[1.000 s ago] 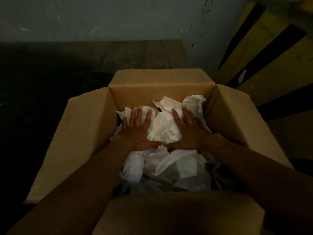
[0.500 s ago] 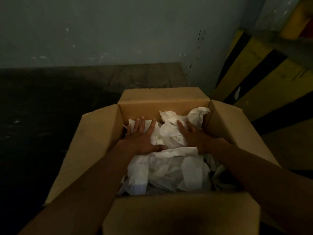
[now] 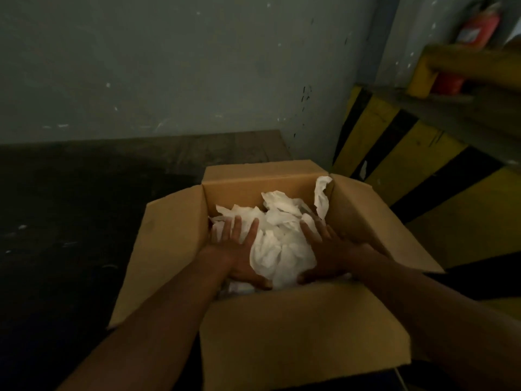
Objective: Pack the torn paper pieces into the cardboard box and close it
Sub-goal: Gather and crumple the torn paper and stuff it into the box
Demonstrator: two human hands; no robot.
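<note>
- White torn paper pieces [image 3: 277, 238] sit heaped inside the cardboard box [image 3: 296, 328], filling it nearly to the rim; 1 strip [image 3: 322, 197] stands up against the right inner wall at the far corner.
- Compared with a second ago, the 2 hands have slid apart: they lay flat, side by side, on top of the pile, and now they flank it.
- Left hand [image 3: 239, 249] has its fingers spread and rests on the pile's left side; right hand [image 3: 328, 251] has its fingers extended and cups the right side, thumb curled under the front of the wad.
- Judging by this, pressing down gives way to gathering or tucking, so packing looks almost done.
- All 4 flaps still stand open, with the left flap [image 3: 166, 249] splayed outward, so closing has not begun.
- That upright strip may need pushing down first, or a flap could catch on it.
</note>
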